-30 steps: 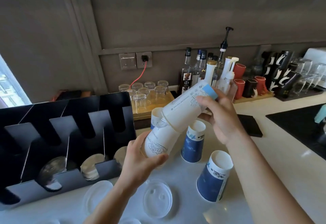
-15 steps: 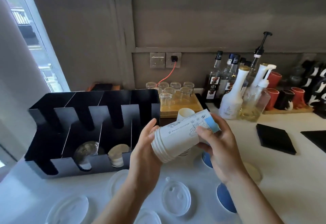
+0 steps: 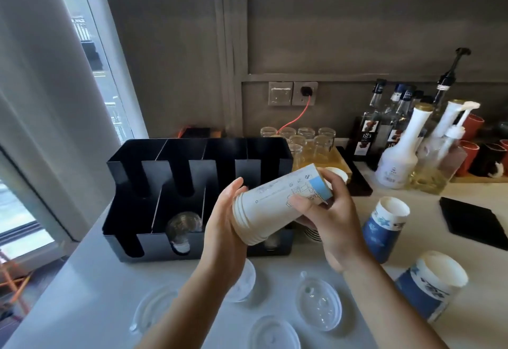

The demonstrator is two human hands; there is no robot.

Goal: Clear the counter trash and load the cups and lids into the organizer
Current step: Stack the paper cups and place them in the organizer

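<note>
A stack of white paper cups (image 3: 270, 210) printed with thin line drawings and a light blue band lies almost level in the air between the two hands, its open rims toward the left and its base toward the right. The left hand (image 3: 225, 234) is spread flat, fingers straight and pointing up, with the palm pressed against the rim end of the stack. The right hand (image 3: 330, 222) grips the base end, thumb laid across the near side and fingers curled over the top. Just behind and to the left of the left hand stands the black metal organizer (image 3: 154, 249) with slotted upright compartments; a clear domed plastic lid (image 3: 182, 225) sits in one of them, left of that hand. The far-right compartment is mostly hidden by the stack. Right of the right hand two blue-and-white paper cups (image 3: 384, 229) (image 3: 431, 287) stand upright on the white counter (image 3: 82, 307). Nearer than both wrists, flat clear plastic lids (image 3: 319, 300) (image 3: 272, 333) (image 3: 154, 307) lie loose on the counter, one (image 3: 243, 280) partly under the left forearm. Beyond the right hand are upturned drinking glasses (image 3: 310, 142) on a wooden tray, syrup bottles (image 3: 395, 156) and a black square mat (image 3: 472, 219).
</note>
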